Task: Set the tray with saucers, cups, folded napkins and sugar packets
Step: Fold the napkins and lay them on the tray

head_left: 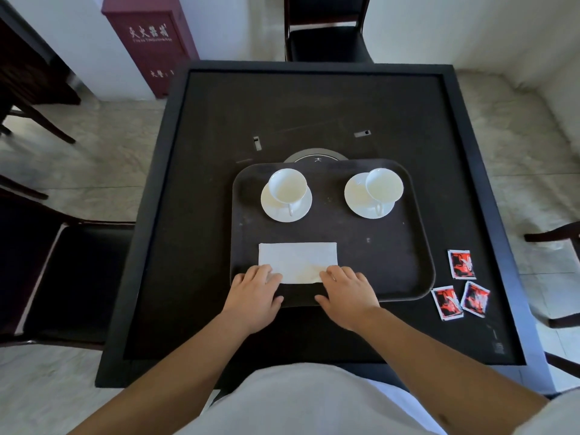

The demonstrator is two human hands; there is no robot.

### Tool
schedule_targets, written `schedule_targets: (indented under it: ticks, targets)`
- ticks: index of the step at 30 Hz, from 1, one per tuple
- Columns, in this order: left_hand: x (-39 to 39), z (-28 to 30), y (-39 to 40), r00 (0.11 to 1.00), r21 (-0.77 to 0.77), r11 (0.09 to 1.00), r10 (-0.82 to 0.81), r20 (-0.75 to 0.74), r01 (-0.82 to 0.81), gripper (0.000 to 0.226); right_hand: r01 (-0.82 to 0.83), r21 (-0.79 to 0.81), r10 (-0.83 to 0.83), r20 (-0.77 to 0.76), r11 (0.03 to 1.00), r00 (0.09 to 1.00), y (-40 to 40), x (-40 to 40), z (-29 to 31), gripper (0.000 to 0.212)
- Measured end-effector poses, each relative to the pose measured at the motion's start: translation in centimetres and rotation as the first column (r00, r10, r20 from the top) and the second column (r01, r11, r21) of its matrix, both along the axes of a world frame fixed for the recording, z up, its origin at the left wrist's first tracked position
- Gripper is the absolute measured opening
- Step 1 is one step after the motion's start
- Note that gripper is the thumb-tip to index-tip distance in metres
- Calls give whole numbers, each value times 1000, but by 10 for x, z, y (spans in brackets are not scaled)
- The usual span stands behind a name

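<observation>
Dark tray (392,262): napkin (298,260) near edge under both hands' fingers (266,273), seemingly flat, pressing.

Soft, even daylight fills the room, bright on the pale floor (103,171) and walls but dim over the matte black table (314,105), so the dark tray (392,246) barely separates from it. The white cups (287,185) and napkin (298,260) look slightly overexposed, shadows under them are faint, and a weak sheen crosses the table's far half. Wide-angle distortion bows the table edges and stretches the forearms at the bottom; focus is fairly sharp centrally, softer toward the corners.
</observation>
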State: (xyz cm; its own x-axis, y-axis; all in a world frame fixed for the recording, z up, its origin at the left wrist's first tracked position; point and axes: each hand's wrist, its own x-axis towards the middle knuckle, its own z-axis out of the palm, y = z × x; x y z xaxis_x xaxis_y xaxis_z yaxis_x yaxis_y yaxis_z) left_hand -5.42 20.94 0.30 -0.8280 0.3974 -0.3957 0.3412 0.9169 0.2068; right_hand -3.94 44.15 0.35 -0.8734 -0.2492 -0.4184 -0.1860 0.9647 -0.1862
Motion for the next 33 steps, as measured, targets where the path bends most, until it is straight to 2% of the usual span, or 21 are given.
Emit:
schedule_targets:
  ticks: [6,11,19,27,33]
  targets:
    - [9,7,1,999,-43,999,31,-14,-32,61,15,17,-16,15,1000,1000,0,7,10,65]
    - [18,14,1,997,-87,993,72,-31,-74,79,36,37,-38,54,999,998,0,24,18,87]
    - [28,30,1,997,-54,996,64,-48,-67,99,151,71,-157,94,986,983,0,53,22,110]
    - [27,40,17,998,-10,999,-47,-43,47,101,267,91,-273,73,960,959,6,78,27,113]
    - [34,38,58,980,-7,980,-197,-38,197,98,385,103,-393,63,917,917,36,101,37,108]
